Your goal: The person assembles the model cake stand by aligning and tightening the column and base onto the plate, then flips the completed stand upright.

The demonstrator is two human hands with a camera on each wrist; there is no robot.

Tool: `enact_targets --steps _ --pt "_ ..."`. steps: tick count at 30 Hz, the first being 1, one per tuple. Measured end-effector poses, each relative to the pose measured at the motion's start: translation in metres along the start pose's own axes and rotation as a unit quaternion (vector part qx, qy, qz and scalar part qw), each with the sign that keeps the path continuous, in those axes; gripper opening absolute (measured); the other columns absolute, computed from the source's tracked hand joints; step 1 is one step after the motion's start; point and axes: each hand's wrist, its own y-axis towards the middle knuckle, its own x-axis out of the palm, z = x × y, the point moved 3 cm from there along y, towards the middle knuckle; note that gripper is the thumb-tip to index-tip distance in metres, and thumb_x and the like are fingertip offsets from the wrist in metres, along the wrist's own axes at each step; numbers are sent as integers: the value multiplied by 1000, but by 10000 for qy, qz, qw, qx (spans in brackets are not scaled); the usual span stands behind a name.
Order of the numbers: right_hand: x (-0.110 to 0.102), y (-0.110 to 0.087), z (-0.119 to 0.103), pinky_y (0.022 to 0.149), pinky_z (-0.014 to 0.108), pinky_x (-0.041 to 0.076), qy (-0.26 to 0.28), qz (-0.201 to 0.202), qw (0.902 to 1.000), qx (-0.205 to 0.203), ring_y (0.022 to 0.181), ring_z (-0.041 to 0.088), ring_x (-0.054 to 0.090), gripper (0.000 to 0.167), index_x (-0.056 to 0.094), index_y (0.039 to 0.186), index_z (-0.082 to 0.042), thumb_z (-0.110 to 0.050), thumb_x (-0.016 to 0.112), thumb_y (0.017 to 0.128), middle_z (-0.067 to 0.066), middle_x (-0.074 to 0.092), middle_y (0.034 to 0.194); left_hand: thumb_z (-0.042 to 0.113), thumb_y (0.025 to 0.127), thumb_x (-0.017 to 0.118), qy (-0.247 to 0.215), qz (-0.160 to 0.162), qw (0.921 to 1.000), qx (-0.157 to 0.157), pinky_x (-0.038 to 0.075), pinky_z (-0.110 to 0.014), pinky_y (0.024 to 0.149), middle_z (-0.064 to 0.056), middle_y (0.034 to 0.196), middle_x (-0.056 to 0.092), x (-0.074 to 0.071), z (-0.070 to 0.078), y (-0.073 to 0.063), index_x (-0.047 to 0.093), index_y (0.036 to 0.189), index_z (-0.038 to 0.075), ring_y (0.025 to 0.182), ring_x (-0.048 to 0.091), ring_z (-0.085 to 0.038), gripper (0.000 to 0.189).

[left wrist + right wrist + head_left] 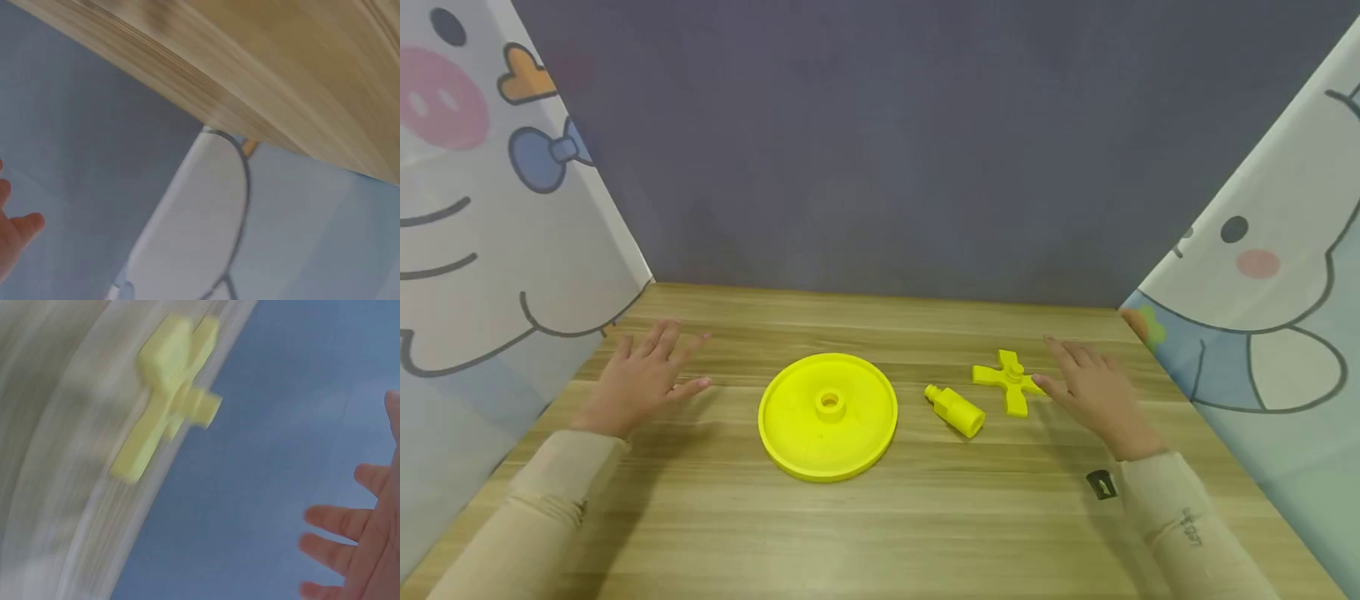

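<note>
My left hand (643, 377) is over the left part of the table, fingers spread and holding nothing. In the left wrist view only some of its fingertips (28, 226) show at the left edge. To the right of that hand lies a round yellow disc (790, 433) with a raised rim and a hollow hub at its centre. A yellow cylinder (957, 412) with a narrow stepped end lies on its side beside the disc. My right hand (1097, 396), fingers extended, is just right of a yellow cross-shaped piece (1013, 382) with a central peg; its thumb overlaps one arm in the head view.
The wood-grain table (880, 542) ends at a dark grey back panel (880, 150). Cartoon-printed cloth walls (475, 275) stand at both sides. Near the right sleeve (1165, 500) is a small dark tag (1102, 484).
</note>
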Motion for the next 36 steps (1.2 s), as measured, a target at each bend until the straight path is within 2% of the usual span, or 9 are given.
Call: enact_targets --steps 3,6,11,13,18,22,28,32,36 --pt "2 4 -12 89 63 41 538 -204 9983 -88 112 50 52 68 32 146 3 -41 50 99 33 48 133 54 94 50 -147 -143 9997 136 18 -74 100 -34 148 25 1 9 1 39 145 8 137 21 -49 69" --pt "5 7 -24 89 61 43 1153 -521 9920 -56 112 49 54 69 28 148 4 -39 51 99 32 44 137 50 94 53 -356 -293 9987 198 18 -72 101 -31 151 23 1 17 3 40 145 6 139 18 -46 69" --pt "13 12 -42 78 53 51 1676 -968 9811 -75 101 42 61 69 32 145 6 -34 59 96 32 51 130 56 93 51 -690 -769 9942 304 17 -70 104 -28 153 18 6 29 7 32 148 4 140 17 -45 79" --pt "19 14 -48 74 49 53 1930 -1195 9739 -21 97 38 63 69 34 145 5 -34 61 94 30 56 126 59 91 51 -728 -865 9928 407 19 -69 104 -28 153 20 8 34 8 31 149 3 139 19 -45 83" --pt "34 19 -59 78 47 53 2682 -1743 9473 159 96 33 64 74 32 146 4 -37 62 93 30 55 125 61 87 56 -711 -839 9921 605 23 -69 103 -28 151 26 12 43 11 35 147 2 138 24 -46 87" --pt "42 23 -66 79 47 53 2953 -1861 9367 274 96 35 64 74 32 145 6 -33 65 92 31 55 123 65 83 58 -751 -910 9909 647 24 -68 102 -28 151 26 18 46 15 34 147 3 138 24 -45 92" --pt "49 23 -74 79 48 52 2935 -1916 9355 450 101 38 61 73 34 144 6 -30 67 90 30 56 123 72 80 55 -755 -1083 9889 686 28 -69 100 -28 149 29 25 51 18 36 146 0 137 27 -46 99" --pt "55 24 -77 77 46 52 2780 -1889 9409 407 97 34 63 68 40 142 5 -27 69 89 27 60 117 75 77 55 -850 -1249 9865 628 28 -69 100 -27 150 30 30 55 19 39 144 -2 136 29 -46 103" --pt "60 26 -77 77 45 52 2627 -1789 9473 414 98 32 62 63 45 139 3 -26 69 88 23 63 114 75 77 56 -939 -1278 9849 688 28 -70 99 -25 149 32 34 58 21 43 142 1 135 30 -45 100"
